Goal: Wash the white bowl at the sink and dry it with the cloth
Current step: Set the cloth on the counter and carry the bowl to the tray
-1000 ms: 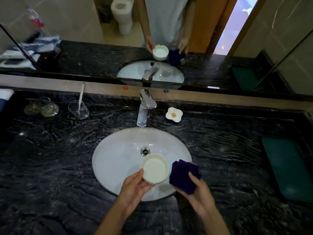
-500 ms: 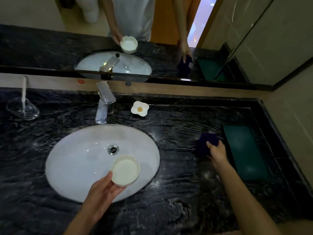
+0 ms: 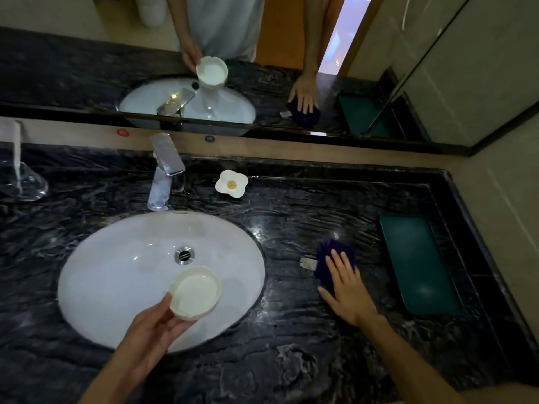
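Standing at the far left edge of the desk, a clear glass holder carries an upright white stick. At about two o'clock from it, the chrome tap rises at the twelve o'clock edge of the white oval sink, its spout pointing toward the basin. A metal drain sits just past the basin's middle, toward one o'clock.

The left hand comes up from six o'clock and grips the white bowl, thumb curled over the near rim and fingers underneath. The bowl hangs above the sink's four o'clock part, mouth up and tilted slightly toward the camera, just below the drain.

At one o'clock from the tap, a small flower-shaped white dish with a yellow centre rests on the dark marbled desk.

Right of the sink, at its three o'clock, the dark purple cloth lies folded on the desk, a pale tag sticking out of its left side. The right hand lies flat on it, fingers straight and spread toward twelve o'clock, pressing the cloth's near part and holding nothing.

Further right, a dark green tray lies along the desk's right edge, apart from the cloth.

Above, the mirror repeats the bowl, hands and cloth.
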Available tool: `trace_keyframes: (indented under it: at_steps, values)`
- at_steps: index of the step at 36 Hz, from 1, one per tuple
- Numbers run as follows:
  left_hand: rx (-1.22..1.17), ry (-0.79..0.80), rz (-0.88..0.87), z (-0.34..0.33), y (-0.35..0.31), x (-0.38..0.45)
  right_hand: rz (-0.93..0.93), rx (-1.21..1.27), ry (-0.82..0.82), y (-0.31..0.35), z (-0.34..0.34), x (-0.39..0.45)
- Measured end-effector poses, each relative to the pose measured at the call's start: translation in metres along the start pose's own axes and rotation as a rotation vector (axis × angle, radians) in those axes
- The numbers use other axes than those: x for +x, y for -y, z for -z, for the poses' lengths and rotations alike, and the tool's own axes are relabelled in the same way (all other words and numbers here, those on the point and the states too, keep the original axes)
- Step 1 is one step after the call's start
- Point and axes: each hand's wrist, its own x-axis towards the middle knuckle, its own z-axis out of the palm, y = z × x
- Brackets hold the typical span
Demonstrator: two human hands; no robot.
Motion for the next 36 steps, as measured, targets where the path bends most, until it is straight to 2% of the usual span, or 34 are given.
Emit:
trace_keyframes:
  at_steps: [5,11,16,19,21,24,26,29,36]
  values:
    - [-0.007,0.007,-0.01,-0.002,-0.009,-0.001,-0.004,-0.012,0.078,0.001,0.014,0.003]
    - [0.019,0.034,-0.039,-0.002,-0.022,-0.005,-0.041,0.172,0.109,0.013,0.04,0.011]
    - [0.041,0.047,-0.053,-0.002,-0.035,-0.008,-0.214,0.271,-0.072,0.051,0.063,0.018]
    - [0.059,0.05,-0.071,-0.004,-0.042,-0.013,-0.168,0.474,-0.215,0.103,0.069,0.015]
    - [0.063,0.047,-0.074,-0.008,-0.046,-0.018,-0.104,0.743,-0.143,0.143,0.075,0.011]
    - [0.071,0.056,-0.076,-0.013,-0.048,-0.025,0.021,1.126,0.121,0.19,0.078,0.004]
    - [0.08,0.082,-0.082,-0.013,-0.05,-0.029,0.097,1.184,0.217,0.213,0.075,0.004]
    - [0.103,0.088,-0.094,-0.01,-0.053,-0.035,0.165,1.225,0.28,0.245,0.074,0.006]
    - [0.167,0.163,-0.095,-0.01,-0.054,-0.049,0.258,1.214,0.274,0.281,0.066,0.004]
